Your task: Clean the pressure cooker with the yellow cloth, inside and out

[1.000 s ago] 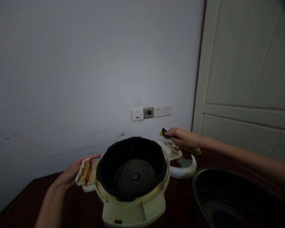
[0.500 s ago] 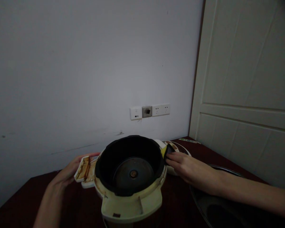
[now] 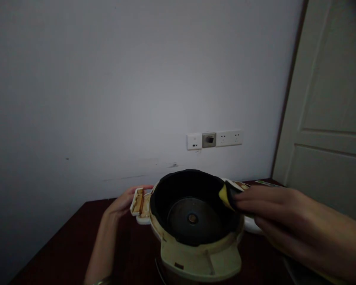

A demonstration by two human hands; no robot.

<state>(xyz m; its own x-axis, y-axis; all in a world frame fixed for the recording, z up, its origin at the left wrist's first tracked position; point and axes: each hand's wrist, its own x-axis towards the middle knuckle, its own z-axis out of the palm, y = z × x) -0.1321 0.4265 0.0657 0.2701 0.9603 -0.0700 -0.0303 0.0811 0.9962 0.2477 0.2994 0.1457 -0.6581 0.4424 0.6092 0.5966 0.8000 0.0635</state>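
A stained cream rice cooker body (image 3: pixel 200 259) with a dark empty inside stands on a dark red table (image 3: pixel 62 253). My left hand (image 3: pixel 123 200) curls around the cooker's stained side handle (image 3: pixel 138 201) at its left. My right hand (image 3: pixel 273 213) is closed on a yellow and dark sponge (image 3: pixel 227 194), held at the cooker's right rim.
The cooker's white lid (image 3: pixel 252 225) lies behind my right hand, mostly hidden. A white wall carries a row of sockets (image 3: pixel 215 139). A pale door (image 3: pixel 335 118) stands at the right.
My right hand brought the sponge from the lid to the cooker's right rim and came closer to the camera. The view swung left, so the cooker sits further right. The left hand stayed.
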